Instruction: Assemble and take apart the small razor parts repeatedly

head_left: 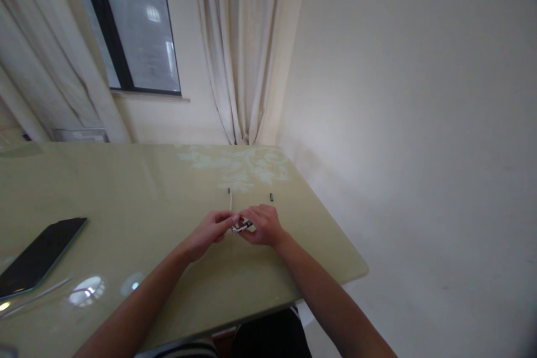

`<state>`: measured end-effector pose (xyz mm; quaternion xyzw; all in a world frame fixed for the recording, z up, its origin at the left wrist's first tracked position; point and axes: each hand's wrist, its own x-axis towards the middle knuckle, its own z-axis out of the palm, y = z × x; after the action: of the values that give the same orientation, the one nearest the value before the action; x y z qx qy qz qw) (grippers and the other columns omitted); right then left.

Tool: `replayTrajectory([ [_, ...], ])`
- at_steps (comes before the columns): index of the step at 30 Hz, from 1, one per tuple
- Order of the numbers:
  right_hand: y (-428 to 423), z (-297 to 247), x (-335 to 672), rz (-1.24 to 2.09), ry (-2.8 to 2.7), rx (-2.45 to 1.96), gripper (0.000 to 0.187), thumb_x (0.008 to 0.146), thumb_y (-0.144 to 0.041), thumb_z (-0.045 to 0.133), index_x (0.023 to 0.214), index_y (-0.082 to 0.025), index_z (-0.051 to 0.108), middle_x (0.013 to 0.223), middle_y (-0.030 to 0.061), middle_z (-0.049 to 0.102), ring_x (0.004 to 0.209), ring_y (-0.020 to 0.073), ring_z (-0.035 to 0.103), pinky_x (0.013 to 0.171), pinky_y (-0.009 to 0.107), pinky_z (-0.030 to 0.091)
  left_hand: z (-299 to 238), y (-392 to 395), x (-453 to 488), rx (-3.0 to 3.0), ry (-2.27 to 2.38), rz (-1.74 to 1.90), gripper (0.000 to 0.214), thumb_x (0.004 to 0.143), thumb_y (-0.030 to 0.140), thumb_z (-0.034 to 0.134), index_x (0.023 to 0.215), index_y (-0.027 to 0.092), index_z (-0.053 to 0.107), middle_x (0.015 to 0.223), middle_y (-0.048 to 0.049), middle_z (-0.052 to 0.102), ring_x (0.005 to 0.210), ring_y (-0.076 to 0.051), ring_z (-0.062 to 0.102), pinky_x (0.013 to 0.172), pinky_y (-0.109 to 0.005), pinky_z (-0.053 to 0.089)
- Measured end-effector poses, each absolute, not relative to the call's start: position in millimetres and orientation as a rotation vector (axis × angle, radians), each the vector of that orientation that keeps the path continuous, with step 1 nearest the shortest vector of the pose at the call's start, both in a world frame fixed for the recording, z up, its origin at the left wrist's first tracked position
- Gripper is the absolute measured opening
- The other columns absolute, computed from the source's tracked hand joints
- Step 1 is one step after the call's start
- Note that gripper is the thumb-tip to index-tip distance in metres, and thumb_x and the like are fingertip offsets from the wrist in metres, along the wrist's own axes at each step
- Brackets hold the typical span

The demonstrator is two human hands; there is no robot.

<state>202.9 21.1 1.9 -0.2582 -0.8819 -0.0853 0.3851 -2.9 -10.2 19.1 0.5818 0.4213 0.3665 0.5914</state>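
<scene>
Above the near part of the table, my left hand (213, 227) and my right hand (262, 225) meet with fingertips touching. Between them is a small black-and-white object (244, 227), too small and too covered by fingers to name. My right hand's fingers are closed around it from the right. The thumb and fingers of my left hand pinch its left end. Just beyond the hands, a thin white cable-like piece (230, 199) with a dark tip lies on the table, its near end hidden behind my fingers. A small dark oblong piece (271, 197) lies beyond my right hand.
The glossy pale-green table (168, 190) has a rounded right corner and reflects lights. A dark flat tablet-like slab (39, 254) rests at the left, with a thin pale cable (37, 296) by it. Curtains (243, 50), a window (138, 22) and a wall (411, 123) stand beyond.
</scene>
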Motion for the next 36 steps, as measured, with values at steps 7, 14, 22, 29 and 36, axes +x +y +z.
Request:
replayTrajectory([
  [7, 18, 4, 202, -0.164, -2.17, -0.589, 0.025, 0.091, -0.041, 0.065, 0.105, -0.02, 0.067, 0.079, 0.0039, 0.069, 0.066, 0.0167, 0.06, 0.065, 0.03, 0.041, 19, -8, -3, 1.435, 1.02, 0.892, 0.051, 0.078, 0.062, 0.075, 0.102, 0.016, 0.078, 0.078, -0.0006, 0.064, 0.059, -0.009, 0.036, 0.052, -0.023, 0.024],
  [14, 19, 8, 194, 0.836, -1.738, -0.726, 0.036, 0.101, -0.053, 0.051, 0.099, -0.02, 0.063, 0.07, -0.0028, 0.047, 0.061, 0.0125, 0.042, 0.058, 0.025, 0.034, 19, -1, -16, 1.413, 1.096, 1.139, 0.058, 0.076, 0.061, 0.076, 0.119, 0.022, 0.076, 0.09, -0.0033, 0.071, 0.072, -0.014, 0.05, 0.064, -0.025, 0.038],
  [22, 22, 12, 190, 1.254, -1.576, -0.63, 0.053, 0.098, -0.064, 0.049, 0.08, -0.016, 0.065, 0.06, -0.0051, 0.035, 0.052, 0.0101, 0.027, 0.05, 0.026, 0.02, 17, -1, -17, 1.416, 1.029, 1.208, 0.065, 0.073, 0.058, 0.082, 0.126, 0.021, 0.074, 0.102, -0.0074, 0.075, 0.091, -0.022, 0.062, 0.084, -0.033, 0.048],
  [29, 23, 11, 190, 1.286, -1.675, -0.693, 0.056, 0.094, -0.067, 0.054, 0.076, -0.016, 0.067, 0.059, -0.0044, 0.039, 0.055, 0.0106, 0.033, 0.052, 0.026, 0.024, 17, -1, -16, 1.456, 1.028, 1.192, 0.065, 0.073, 0.055, 0.083, 0.126, 0.019, 0.073, 0.097, -0.007, 0.075, 0.093, -0.024, 0.065, 0.087, -0.036, 0.051],
  [36, 26, 7, 190, 1.254, -1.752, -0.658, 0.052, 0.096, -0.061, 0.057, 0.076, -0.015, 0.069, 0.057, -0.0056, 0.037, 0.054, 0.0103, 0.033, 0.053, 0.025, 0.025, 13, 0, -18, 1.482, 1.015, 1.175, 0.059, 0.075, 0.046, 0.083, 0.126, 0.019, 0.073, 0.09, -0.0048, 0.073, 0.086, -0.02, 0.064, 0.077, -0.031, 0.05],
])
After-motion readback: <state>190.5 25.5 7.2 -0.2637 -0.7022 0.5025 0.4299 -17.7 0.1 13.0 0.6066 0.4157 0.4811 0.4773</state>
